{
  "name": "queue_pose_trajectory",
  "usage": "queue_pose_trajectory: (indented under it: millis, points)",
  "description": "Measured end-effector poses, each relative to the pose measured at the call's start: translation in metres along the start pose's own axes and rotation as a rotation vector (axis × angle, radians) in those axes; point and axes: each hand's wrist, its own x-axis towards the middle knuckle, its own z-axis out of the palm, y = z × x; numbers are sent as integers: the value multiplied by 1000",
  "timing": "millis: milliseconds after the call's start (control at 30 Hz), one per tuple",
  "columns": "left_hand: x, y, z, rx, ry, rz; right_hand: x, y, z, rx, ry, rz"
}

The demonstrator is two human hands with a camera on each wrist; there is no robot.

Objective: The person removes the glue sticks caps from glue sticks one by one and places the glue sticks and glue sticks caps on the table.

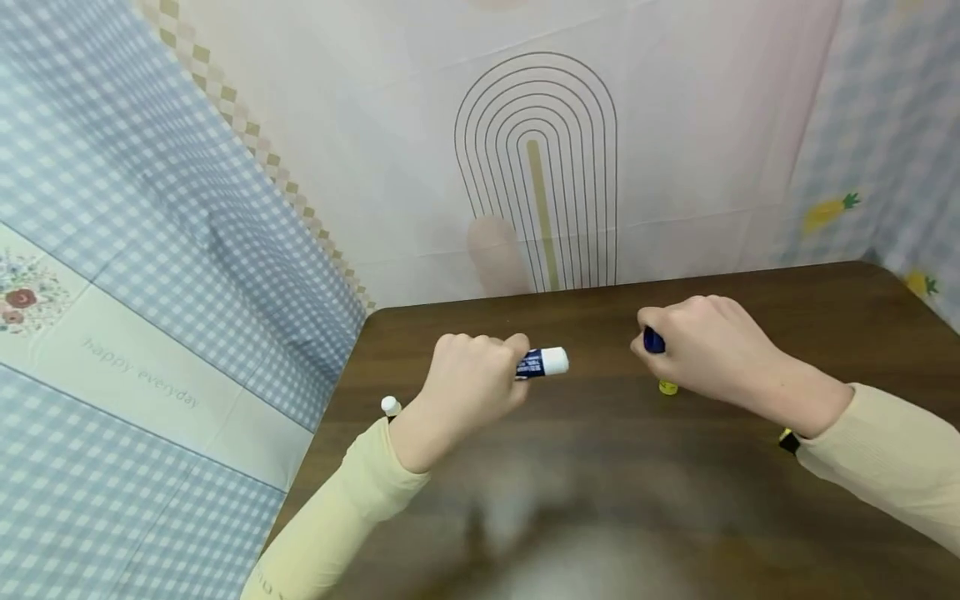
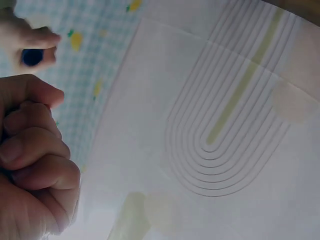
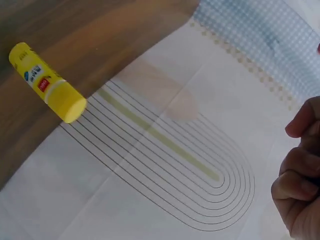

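My left hand [image 1: 474, 379] grips a glue stick [image 1: 542, 363] with a dark blue label; its white end points right, toward my other hand. In the left wrist view the left hand [image 2: 37, 165] shows curled fingers, and the stick is hidden. A short way to the right, my right hand [image 1: 708, 350] holds a dark blue piece [image 1: 654, 340] that looks like a cap, mostly covered by the fingers. Its round end [image 2: 32, 57] also shows in the left wrist view. Both hands are raised above the table, apart. Curled fingers of the right hand [image 3: 302, 175] edge into the right wrist view.
A yellow glue stick [image 3: 46, 80] stands upright on the brown table [image 1: 585, 450], partly behind my right hand. Something white-topped [image 1: 391, 406] stands behind my left forearm. A yellow and black object [image 1: 789, 441] peeks out beside my right sleeve. Patterned cloth [image 1: 405, 167] hangs behind the table.
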Motion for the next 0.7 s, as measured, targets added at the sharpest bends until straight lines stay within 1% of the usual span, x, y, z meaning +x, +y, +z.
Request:
queue_pose_trajectory:
  millis: [67,167,333,400,467,533,633,700]
  points:
    - [-2,0,3,11,-40,-7,0,-6,3,9,-32,21]
    - [-7,-2,9,13,-65,-25,-5,-10,8,2,-40,52]
    - [-13,-3,16,-3,-56,-18,-13,-9,15,1,-19,52]
    - [-16,-4,17,-12,-60,-20,-15,-10,14,17,-38,76]
    - [-19,-4,20,-29,-76,-24,-17,-10,11,44,-95,122]
    - [-21,-4,21,-62,-108,-30,-21,-10,7,73,-163,178]
    - [-25,-5,24,-125,-173,-43,-26,-7,2,113,-264,268]
    - [-27,-6,26,-175,-219,-58,-29,-4,0,128,-303,309]
